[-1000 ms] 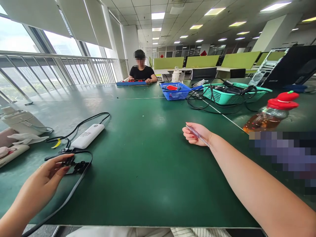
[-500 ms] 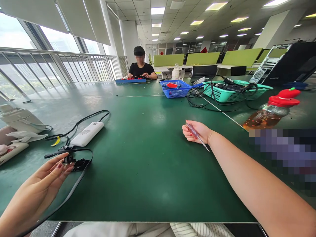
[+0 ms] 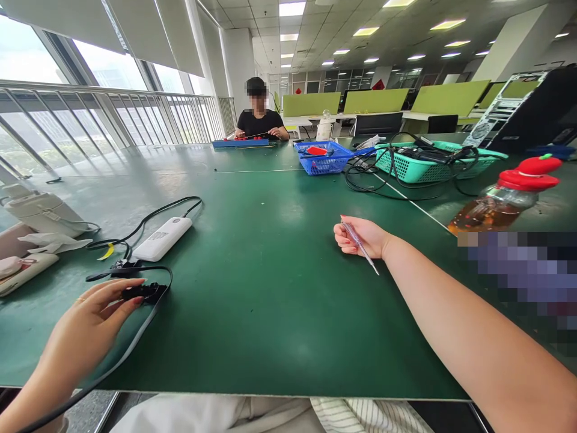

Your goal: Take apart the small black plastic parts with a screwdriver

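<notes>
At the left, my left hand [image 3: 90,322] pinches a small black part [image 3: 133,292] between thumb and fingertips, low over the table. Right by it lies another black piece [image 3: 155,293]; whether the two touch I cannot tell. A flat black cable [image 3: 143,328] loops past these pieces and down over the table edge. Farther out are a white power bank [image 3: 164,239] with a cable in its end and a black clump of parts [image 3: 125,266]. My right hand [image 3: 360,236] is closed around a slim screwdriver [image 3: 368,260] with a clear purplish handle, its tip pointing back toward me.
A blue basket [image 3: 322,163] and a green basket [image 3: 406,171] full of tangled cables stand at the back right. Nearer is a red-lidded bottle [image 3: 496,207]. White bottle [image 3: 42,210] and tissues stand left. Across the table a person [image 3: 259,123] works at a blue tray [image 3: 241,143].
My left hand has turned palm-down and shifted slightly right, and the small black part now lies flatter in its fingers. My right hand keeps the screwdriver in about the same place.
</notes>
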Motion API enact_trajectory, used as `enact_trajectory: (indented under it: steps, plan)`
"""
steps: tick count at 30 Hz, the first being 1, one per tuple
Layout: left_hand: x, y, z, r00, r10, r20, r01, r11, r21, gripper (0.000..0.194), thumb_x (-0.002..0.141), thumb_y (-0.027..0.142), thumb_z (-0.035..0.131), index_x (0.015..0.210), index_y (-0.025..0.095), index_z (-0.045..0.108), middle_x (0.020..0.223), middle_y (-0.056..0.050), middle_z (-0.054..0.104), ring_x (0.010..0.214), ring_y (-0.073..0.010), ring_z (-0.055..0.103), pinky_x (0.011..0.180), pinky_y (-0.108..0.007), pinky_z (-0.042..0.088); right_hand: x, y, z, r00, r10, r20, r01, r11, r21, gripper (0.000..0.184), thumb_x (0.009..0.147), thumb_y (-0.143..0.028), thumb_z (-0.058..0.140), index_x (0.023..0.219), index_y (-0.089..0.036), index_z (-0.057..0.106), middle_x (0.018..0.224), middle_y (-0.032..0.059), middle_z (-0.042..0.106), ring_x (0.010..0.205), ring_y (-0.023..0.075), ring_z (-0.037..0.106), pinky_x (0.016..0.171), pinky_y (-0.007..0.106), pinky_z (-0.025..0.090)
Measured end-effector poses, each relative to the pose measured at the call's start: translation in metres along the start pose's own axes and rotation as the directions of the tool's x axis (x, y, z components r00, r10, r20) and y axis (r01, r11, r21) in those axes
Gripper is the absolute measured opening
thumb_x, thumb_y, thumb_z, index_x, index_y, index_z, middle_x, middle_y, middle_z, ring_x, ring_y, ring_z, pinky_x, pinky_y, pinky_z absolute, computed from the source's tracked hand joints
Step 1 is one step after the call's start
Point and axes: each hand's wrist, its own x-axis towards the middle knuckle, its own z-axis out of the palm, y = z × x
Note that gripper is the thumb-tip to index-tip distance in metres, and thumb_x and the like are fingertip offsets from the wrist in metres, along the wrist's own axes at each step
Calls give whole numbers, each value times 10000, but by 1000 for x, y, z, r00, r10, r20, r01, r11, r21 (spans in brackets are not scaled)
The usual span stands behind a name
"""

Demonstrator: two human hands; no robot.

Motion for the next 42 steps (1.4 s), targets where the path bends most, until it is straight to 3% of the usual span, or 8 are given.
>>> enact_trajectory:
  steps: [4, 9, 13, 20, 31, 33, 38, 42]
  plan:
    - [1, 23, -7, 987, -77, 144, 64, 994, 93, 537, 790, 575, 434, 1196, 267, 602, 1215, -53, 698, 1015, -283, 695, 839, -401, 539, 0, 0, 1, 1000, 10, -15, -10, 1000, 3, 516, 998, -458, 295, 628, -169, 512, 524, 24, 436, 451, 101, 333, 429, 211, 299]
    - [5, 31, -11, 988, -49, 144, 19, 978, 206, 519, 816, 542, 382, 1113, 213, 652, 1099, -104, 730, 1017, -306, 678, 871, -438, 528, 0, 0, 1, 999, 20, -40, -19, 1000, 2, 513, 999, -453, 300, 661, -166, 557, 527, 23, 443, 467, 108, 352, 453, 225, 326]
    - [5, 25, -10, 984, 111, 137, -140, 964, 226, 527, 872, 505, 317, 1111, 236, 702, 1237, -80, 683, 1108, -280, 647, 929, -423, 524, -1, -1, 2, 998, 22, -52, -23, 1000, -1, 512, 1000, -459, 302, 697, -163, 590, 532, 24, 450, 480, 113, 366, 463, 229, 335]
    - [2, 21, -10, 986, 80, 145, -118, 952, 282, 617, 939, 499, 216, 1327, 228, 612, 1311, -89, 647, 1201, -291, 603, 969, -450, 512, 0, -1, 4, 997, 22, -72, -23, 1000, -11, 502, 1001, -457, 301, 733, -159, 604, 535, 21, 457, 478, 109, 360, 470, 230, 345]
    - [3, 9, -6, 943, 241, 229, -298, 919, 258, 570, 905, 467, 283, 1227, 244, 698, 1187, -55, 726, 1125, -255, 640, 978, -391, 517, 0, -2, 4, 996, 26, -90, -30, 999, -44, 495, 1003, -456, 290, 750, -163, 597, 529, 20, 463, 485, 116, 384, 476, 232, 359]
    - [4, 1, -5, 944, 233, 234, -292, 920, 261, 559, 893, 483, 314, 1236, 257, 692, 1196, -50, 723, 1143, -260, 632, 996, -399, 506, -1, -2, 4, 996, 28, -90, -32, 998, -47, 496, 1004, -450, 284, 751, -162, 597, 530, 20, 463, 486, 118, 390, 477, 232, 361]
    - [7, -24, -6, 987, 107, 122, -139, 946, 293, 536, 964, 442, 260, 1396, 292, 539, 1323, -38, 657, 1176, -267, 621, 948, -422, 524, 0, -2, 3, 996, 25, -85, -29, 998, -51, 492, 1002, -454, 289, 752, -163, 596, 535, 18, 454, 492, 120, 384, 481, 236, 365]
    - [11, -31, -4, 955, 164, 247, -229, 937, 264, 536, 928, 418, 345, 1375, 211, 556, 1353, -79, 639, 1224, -282, 603, 1028, -448, 478, 1, -1, -1, 998, 18, -55, -21, 999, -48, 466, 995, -466, 318, 767, -169, 596, 548, 17, 453, 500, 127, 379, 488, 251, 376]
